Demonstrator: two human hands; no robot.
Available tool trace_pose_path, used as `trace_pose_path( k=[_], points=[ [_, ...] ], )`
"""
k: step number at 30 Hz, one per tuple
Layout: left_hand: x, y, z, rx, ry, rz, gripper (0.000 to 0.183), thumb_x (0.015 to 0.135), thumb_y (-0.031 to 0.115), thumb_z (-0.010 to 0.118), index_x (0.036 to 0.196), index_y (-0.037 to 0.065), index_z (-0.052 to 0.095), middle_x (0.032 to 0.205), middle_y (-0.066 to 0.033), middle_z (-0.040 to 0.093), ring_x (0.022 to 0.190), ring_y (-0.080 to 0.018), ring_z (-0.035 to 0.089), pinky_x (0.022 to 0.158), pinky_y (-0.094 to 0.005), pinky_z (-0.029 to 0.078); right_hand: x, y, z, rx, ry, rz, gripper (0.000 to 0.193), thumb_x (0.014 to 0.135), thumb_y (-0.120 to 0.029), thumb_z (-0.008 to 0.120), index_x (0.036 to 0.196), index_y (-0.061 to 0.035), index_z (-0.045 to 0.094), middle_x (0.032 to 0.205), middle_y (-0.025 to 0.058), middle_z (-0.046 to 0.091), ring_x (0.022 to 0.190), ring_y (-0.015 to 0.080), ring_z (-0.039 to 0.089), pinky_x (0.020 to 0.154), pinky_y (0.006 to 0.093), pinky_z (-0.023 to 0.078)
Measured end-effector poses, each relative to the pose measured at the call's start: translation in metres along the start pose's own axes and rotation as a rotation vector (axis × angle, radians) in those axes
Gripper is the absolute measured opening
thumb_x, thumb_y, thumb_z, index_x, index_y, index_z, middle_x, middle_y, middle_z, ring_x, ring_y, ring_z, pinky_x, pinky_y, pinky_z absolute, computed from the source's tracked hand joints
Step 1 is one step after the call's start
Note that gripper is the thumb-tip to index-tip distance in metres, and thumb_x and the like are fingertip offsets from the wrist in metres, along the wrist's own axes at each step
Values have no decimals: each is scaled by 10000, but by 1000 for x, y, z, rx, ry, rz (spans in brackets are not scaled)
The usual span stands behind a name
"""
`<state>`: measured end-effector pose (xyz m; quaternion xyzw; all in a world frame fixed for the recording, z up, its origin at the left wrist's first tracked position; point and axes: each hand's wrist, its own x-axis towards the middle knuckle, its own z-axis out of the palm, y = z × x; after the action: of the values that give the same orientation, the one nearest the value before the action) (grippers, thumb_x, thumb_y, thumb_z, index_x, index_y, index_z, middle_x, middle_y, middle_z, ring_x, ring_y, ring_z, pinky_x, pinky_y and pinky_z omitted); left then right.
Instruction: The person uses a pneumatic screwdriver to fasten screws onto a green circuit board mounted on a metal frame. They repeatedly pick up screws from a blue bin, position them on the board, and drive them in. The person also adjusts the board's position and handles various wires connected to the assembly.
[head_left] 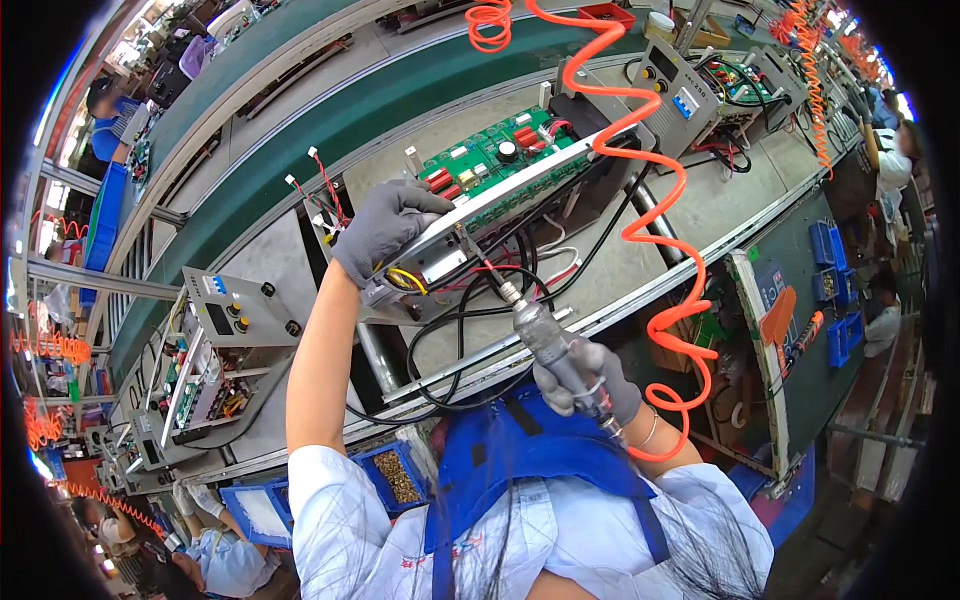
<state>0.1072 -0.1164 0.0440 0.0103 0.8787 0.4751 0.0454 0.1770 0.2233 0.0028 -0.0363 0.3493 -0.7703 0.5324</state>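
Note:
My gloved right hand (pixel 600 380) is wrapped round a grey air screwdriver (pixel 545 335). Its bit points up and left, and the tip is at the near corner of an opened metal unit. My gloved left hand (pixel 395 230) is closed on the left end of that unit's pale metal frame (pixel 520 185), close to the bit. A green circuit board (pixel 480 160) with red and white parts is tilted along the frame. Black cables (pixel 465 315) and a few yellow, red and white wires hang below it. Whether my left fingers also pinch a screw is hidden.
An orange coiled hose (pixel 660 225) runs from above to the screwdriver's rear. Similar grey units stand left (pixel 240 310) and right (pixel 685 100) along the line. A bin of small brass-coloured parts (pixel 400 478) sits near my left elbow. Other people work at the edges.

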Motion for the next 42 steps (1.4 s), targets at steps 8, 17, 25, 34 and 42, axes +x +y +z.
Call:
trace_pose_path(
  k=[8,17,25,34,42],
  points=[
    [-3,-3,2,83,1,45,256,830,52,671,1081,36,723,960,-107,676,913,-189,613,824,-311,468,16,10,-3,-723,216,-244,911,685,-303,748,1451,-12,351,905,72,611,745,119,595,679,262,489],
    [1,1,6,15,-41,22,207,903,131,636,1071,50,725,957,-105,704,882,-171,640,803,-306,486,15,6,-13,-754,167,-161,916,701,-254,766,1474,-42,322,1125,131,610,962,198,611,845,324,488],
    [-1,2,4,-17,-49,-6,267,842,26,625,1096,14,707,964,-116,707,902,-171,640,820,-303,486,11,5,-1,-795,226,-155,887,722,-227,749,1478,-56,318,1006,115,637,805,192,640,738,333,526],
    [-6,4,1,-76,-80,-37,424,753,-90,497,1121,-10,692,1045,-131,696,992,-207,642,916,-295,470,20,23,-4,-1284,444,-344,929,676,-285,772,1466,-86,326,996,209,671,934,393,675,841,401,508],
    [-4,-5,4,-58,-29,32,483,702,-93,475,1104,30,713,984,-137,727,908,-189,656,838,-282,486,10,10,13,-638,242,-151,830,723,-282,720,1436,-50,363,891,125,652,717,210,668,683,323,533]
  ],
)
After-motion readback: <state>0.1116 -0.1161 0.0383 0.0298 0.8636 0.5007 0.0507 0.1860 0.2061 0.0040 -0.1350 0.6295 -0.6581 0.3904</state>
